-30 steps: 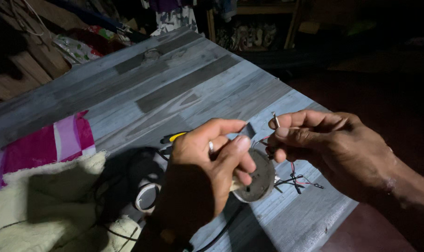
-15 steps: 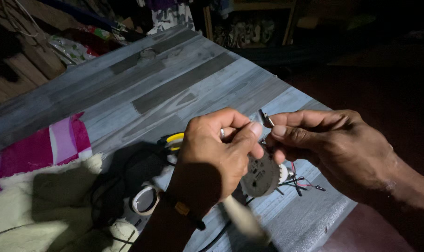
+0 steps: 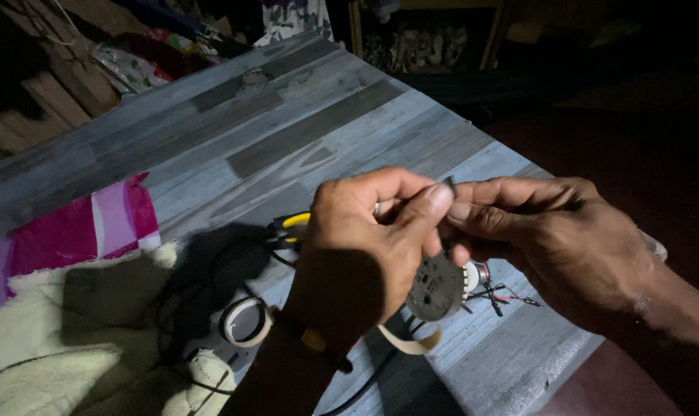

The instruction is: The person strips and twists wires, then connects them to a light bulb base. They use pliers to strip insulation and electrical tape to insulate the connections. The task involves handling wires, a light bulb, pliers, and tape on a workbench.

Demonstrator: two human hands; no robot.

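A tape roll (image 3: 245, 320) lies on the grey desk (image 3: 303, 131) at eight o'clock of the left hand (image 3: 365, 246), whose fingers grip a round circuit board (image 3: 436, 286). At three o'clock, the right hand (image 3: 553, 239) has its fingers pinched on a small dark part (image 3: 450, 183) above the board.

Grey wood-grain bench (image 3: 303, 131), pink-and-white striped cloth (image 3: 72, 239) at 9 o'clock over cream fleece (image 3: 49, 362), yellow-black tool handle (image 3: 292, 225), grey round circuit board (image 3: 436, 288), red-black wires (image 3: 507, 295).

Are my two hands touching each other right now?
Touching. The head view shows the left hand thumb tip pressed against the right hand fingertips, above the round circuit board.
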